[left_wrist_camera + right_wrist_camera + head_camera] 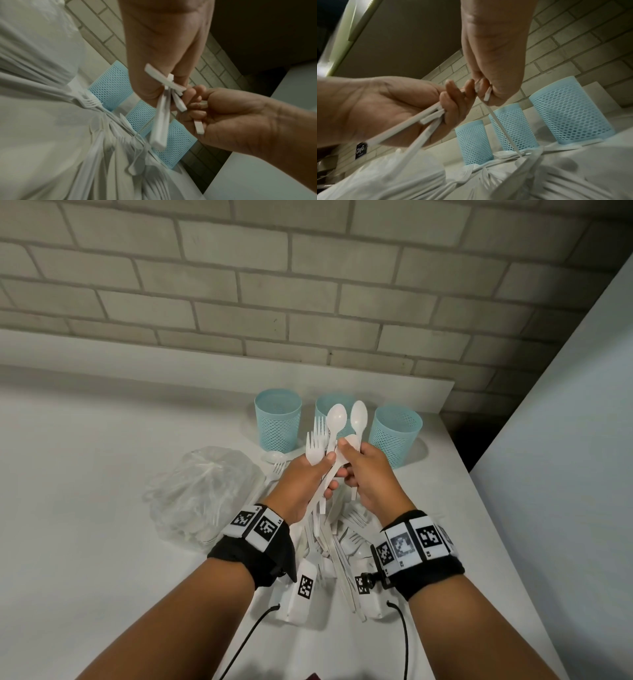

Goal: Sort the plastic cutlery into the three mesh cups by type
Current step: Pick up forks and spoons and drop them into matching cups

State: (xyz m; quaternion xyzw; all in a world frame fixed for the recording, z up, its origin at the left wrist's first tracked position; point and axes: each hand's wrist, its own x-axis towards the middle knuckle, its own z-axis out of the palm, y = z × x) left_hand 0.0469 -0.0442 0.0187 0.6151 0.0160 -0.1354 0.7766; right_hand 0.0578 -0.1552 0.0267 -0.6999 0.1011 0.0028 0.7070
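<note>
Three light-blue mesh cups stand in a row by the brick wall: left (277, 422), middle (334, 407), right (397, 436). In front of them my left hand (329, 470) grips a bunch of white cutlery, two forks (315, 445) and a spoon (336, 416), heads up. My right hand (347, 463) touches the bunch and pinches another white spoon (359, 414) by its handle. The handles (159, 121) hang below my left hand (163, 47). A heap of loose white cutlery (342, 539) lies on the table under both hands.
A crumpled clear plastic bag (202, 494) with more cutlery sits left of the heap. One spoon and a fork (274, 460) lie near the left cup. The white table (85, 508) ends at a step by the wall and at a drop on the right.
</note>
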